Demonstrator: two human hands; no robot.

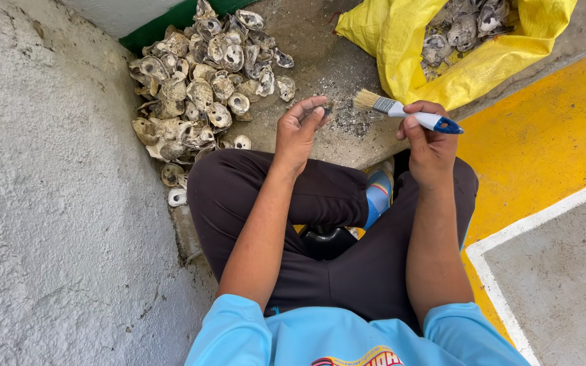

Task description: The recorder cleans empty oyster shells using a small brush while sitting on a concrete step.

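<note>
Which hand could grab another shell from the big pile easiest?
Probably the left hand: it is right beside the shell pile. The right hand is busy holding the brush, farther away.

One package only: yellow plastic sack [442,61], open and crumpled, filled with grey shells, lying right of the loose shell pile [201,88], well apart. No labels, signs, screens.

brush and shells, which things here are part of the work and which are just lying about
In use: brush in the right hand; small shell in the left hand; shell pile; yellow sack of shells.

Lying about: grey wall; yellow floor paint.
</note>
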